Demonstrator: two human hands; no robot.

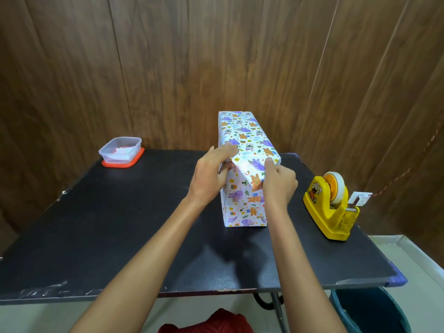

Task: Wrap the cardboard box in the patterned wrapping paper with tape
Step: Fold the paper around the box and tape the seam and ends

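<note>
Cardboard box (248,138), covered in patterned wrapping paper (243,203): on the black table (96,224), long side running away, near end between the two hands. Left hand (211,175): fingers straight and flat across the near top edge, thumb against the end face, pressing the paper down. Right hand (278,185): fingers curled, pinching the folded paper at the top right corner, forefinger tip on the crease. Handling, by judgement: light, hollow, stiff-walled. Paper thin, smooth, quick to crease or tear at corners, apt to spring open until taped. Best held flat-palmed on the faces, not by loose flaps. Tape dispenser (329,207): near the right hand, on its outer side. Plastic tub (121,151): well apart, beyond the left hand.
</note>
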